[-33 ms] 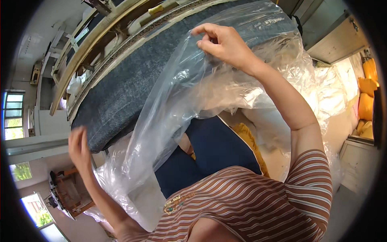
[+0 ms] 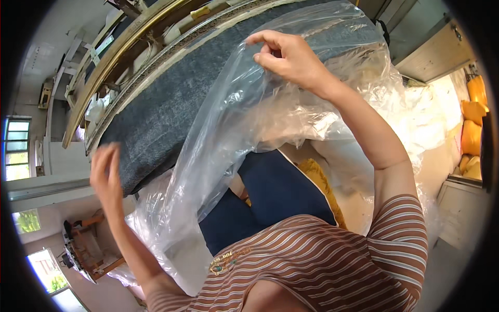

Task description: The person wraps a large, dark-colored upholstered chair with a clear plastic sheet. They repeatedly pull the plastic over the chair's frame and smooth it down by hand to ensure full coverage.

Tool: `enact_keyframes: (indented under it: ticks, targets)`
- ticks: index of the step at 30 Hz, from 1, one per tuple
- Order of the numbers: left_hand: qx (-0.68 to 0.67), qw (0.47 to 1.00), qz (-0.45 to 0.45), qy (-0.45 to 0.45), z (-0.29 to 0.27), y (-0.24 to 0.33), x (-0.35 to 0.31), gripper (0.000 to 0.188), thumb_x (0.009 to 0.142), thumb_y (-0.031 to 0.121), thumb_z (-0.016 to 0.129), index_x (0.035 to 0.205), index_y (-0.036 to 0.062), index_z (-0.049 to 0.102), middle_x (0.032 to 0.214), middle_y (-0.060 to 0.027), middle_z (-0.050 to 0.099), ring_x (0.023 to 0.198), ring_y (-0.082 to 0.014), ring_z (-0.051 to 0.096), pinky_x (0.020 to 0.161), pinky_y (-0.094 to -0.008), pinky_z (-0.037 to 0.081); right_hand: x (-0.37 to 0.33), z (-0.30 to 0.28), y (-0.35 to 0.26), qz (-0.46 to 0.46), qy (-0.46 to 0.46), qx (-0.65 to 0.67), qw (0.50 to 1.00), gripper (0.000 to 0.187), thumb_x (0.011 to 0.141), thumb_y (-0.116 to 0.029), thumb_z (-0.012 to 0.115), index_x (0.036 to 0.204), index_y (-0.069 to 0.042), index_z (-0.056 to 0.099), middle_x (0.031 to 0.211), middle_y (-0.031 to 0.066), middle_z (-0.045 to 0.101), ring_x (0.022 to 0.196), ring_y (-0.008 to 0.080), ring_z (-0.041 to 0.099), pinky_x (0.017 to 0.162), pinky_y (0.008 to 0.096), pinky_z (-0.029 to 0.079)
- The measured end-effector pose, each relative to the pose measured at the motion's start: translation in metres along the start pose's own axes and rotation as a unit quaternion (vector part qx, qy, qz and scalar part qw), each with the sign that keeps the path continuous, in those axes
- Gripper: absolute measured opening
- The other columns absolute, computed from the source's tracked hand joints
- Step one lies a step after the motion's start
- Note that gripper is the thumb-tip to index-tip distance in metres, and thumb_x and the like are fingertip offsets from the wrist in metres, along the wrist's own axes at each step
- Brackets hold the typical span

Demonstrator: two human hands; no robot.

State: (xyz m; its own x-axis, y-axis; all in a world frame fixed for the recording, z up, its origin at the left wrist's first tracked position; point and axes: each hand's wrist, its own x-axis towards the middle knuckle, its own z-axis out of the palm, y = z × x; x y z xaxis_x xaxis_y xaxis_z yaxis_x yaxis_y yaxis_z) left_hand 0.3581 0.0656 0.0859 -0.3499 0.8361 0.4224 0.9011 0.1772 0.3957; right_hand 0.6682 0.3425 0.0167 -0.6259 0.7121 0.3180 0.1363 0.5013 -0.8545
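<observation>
A sheet of clear plastic film (image 2: 205,140) slopes from upper right down to lower left, over part of a long blue-grey fabric-covered piece (image 2: 156,117). My right hand (image 2: 288,58) is raised over the fabric, thumb and forefinger closed on the film's edge. Over on the left, my left hand (image 2: 106,169) is lifted beside the near end of the fabric piece. Motion smears its fingertips, and I cannot make out anything in them. Lower down, the film lies slack and crumpled near my left forearm.
Behind the fabric piece runs a curved wooden rail (image 2: 93,86). My dark blue trousers (image 2: 283,182) are below the film, beside a mustard-yellow cushion (image 2: 322,179). A wooden cabinet (image 2: 442,49) stands at upper right, with orange-yellow bundles (image 2: 473,122) near it. A wooden stand (image 2: 91,247) is at lower left.
My left hand has risen slightly, along the end of the fabric piece. My right hand keeps its place on the film's edge.
</observation>
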Motion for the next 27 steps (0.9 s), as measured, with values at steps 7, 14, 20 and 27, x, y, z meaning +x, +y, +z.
enact_keyframes:
  ticks: [7, 14, 20, 27]
  targets:
    - [-0.112, 0.964, 0.238, -0.047, 0.149, 0.15, 0.11, 0.024, 0.08, 0.015, 0.071, 0.103, 0.0063, 0.069, 0.096, -0.0079, 0.065, 0.089, -0.0205, 0.062, 0.077, -0.0314, 0.048, -0.008, -0.006, -0.015, 0.035, -0.044, 0.152, 0.987, 0.034, 0.083, -0.011, 0.06, 0.115, 0.001, 0.06, 0.066, -0.003, 0.053, 0.062, 0.0048, 0.05, 0.058, 0.0224, 0.043]
    - [-0.586, 0.805, -0.043, -0.078, 0.205, 0.14, 0.108, 0.012, 0.085, 0.007, 0.067, 0.097, 0.004, 0.07, 0.091, -0.0043, 0.067, 0.082, -0.0111, 0.062, 0.075, -0.0225, 0.049, 0.009, -0.056, -0.005, 0.165, -0.127, 0.27, 0.94, 0.032, 0.089, -0.021, 0.06, 0.114, -0.001, 0.059, 0.073, -0.0022, 0.055, 0.06, 0.0086, 0.05, 0.055, 0.0235, 0.042]
    - [-0.724, 0.587, -0.353, 0.085, 0.197, 0.073, 0.119, 0.021, 0.087, 0.015, 0.067, 0.102, 0.0034, 0.06, 0.088, -0.0023, 0.062, 0.075, -0.0109, 0.058, 0.067, -0.0224, 0.05, 0.032, -0.113, 0.053, 0.046, 0.094, -0.444, 0.89, 0.03, 0.085, -0.029, 0.062, 0.098, -0.002, 0.06, 0.089, 0.0089, 0.062, 0.076, 0.0284, 0.06, 0.067, 0.0398, 0.049]
    - [-0.338, 0.822, -0.401, 0.223, 0.05, -0.193, 0.041, 0.045, 0.096, 0.03, 0.045, 0.133, 0.0036, 0.044, 0.131, -0.0128, 0.051, 0.117, -0.0263, 0.052, 0.1, -0.0396, 0.039, -0.011, -0.171, 0.127, -0.039, 0.229, -0.583, 0.779, 0.035, 0.089, -0.034, 0.055, 0.108, -0.005, 0.062, 0.11, 0.0116, 0.058, 0.101, 0.0308, 0.055, 0.081, 0.0425, 0.048]
